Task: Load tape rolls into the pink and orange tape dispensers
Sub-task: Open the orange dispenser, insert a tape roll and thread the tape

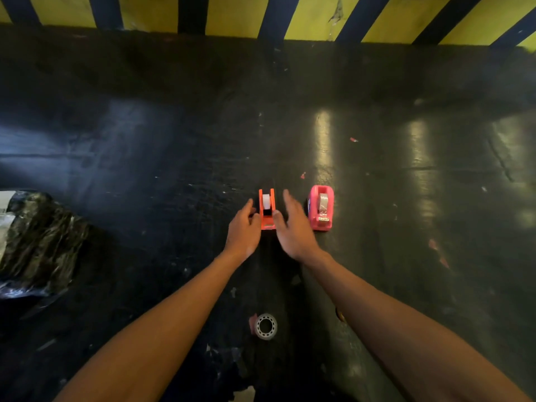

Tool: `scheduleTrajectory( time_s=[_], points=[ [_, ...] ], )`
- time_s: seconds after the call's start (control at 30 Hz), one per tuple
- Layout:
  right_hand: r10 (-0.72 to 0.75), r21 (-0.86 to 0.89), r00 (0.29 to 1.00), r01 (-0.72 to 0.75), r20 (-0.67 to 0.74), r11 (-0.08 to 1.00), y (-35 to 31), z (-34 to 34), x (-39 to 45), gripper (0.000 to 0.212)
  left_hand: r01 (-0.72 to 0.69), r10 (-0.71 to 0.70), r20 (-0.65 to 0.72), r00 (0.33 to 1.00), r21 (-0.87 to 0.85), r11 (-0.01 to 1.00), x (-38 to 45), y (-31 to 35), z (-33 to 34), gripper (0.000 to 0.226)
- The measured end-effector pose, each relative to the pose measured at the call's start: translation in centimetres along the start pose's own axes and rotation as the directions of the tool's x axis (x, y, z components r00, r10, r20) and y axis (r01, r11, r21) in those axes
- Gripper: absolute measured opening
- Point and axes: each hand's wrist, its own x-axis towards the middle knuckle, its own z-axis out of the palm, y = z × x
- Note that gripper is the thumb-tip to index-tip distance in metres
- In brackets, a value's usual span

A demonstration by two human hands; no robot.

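The orange tape dispenser [267, 210] stands on the dark table [145, 169] with a white tape roll [266, 201] seated in it. My left hand [243, 230] rests against its left side, fingers curled at the base. My right hand [293, 224] is on its right side, fingers spread, thumb touching the dispenser's edge. The pink tape dispenser [320, 207] stands just right of my right hand, with a clear tape roll [323, 202] in it. A loose white plastic ring [266, 326], a tape core, lies flat near the front between my forearms.
A crumpled black plastic bag [34, 242] lies at the left edge. A yellow and black striped wall [261, 15] runs along the far side of the table. Small scraps of red and white debris dot the surface.
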Motion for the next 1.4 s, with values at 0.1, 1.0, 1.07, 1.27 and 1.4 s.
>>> scheduleTrajectory(
  time_s=[0.1, 1.0, 1.07, 1.27, 1.4],
  points=[
    [0.143, 0.184, 0.989, -0.149, 0.048, 0.972, -1.1, 1.1, -0.5, 0.043, 0.065, -0.058, 0.091, 0.994, -0.074, 0.995, -0.3, 1.0, 0.4, 0.045],
    [0.173, 0.600, 0.983, -0.177, 0.065, 0.780, 1.5, -2.4, -11.5, 0.062, 0.184, -0.182, 0.052, 0.982, -0.484, 0.855, -10.2, -2.0, -2.8, 0.020],
    [0.206, 0.605, 0.970, -0.239, 0.126, 0.759, 1.5, -2.8, -11.9, 0.063, 0.065, -0.069, -0.043, 0.997, -0.082, 0.994, -10.4, -3.4, -3.3, 0.021],
    [0.219, 0.582, 0.956, -0.292, 0.195, 0.759, 1.5, -3.1, -12.9, 0.062, -0.038, 0.071, -0.045, 0.996, 0.511, 0.859, -10.5, -5.4, -4.5, 0.040],
    [0.192, 0.547, 0.953, -0.292, 0.233, 0.785, 1.4, -3.3, -13.3, 0.060, -0.063, 0.120, -0.047, 0.992, 0.637, 0.768, -10.9, -4.4, -4.6, 0.043]
  ],
)
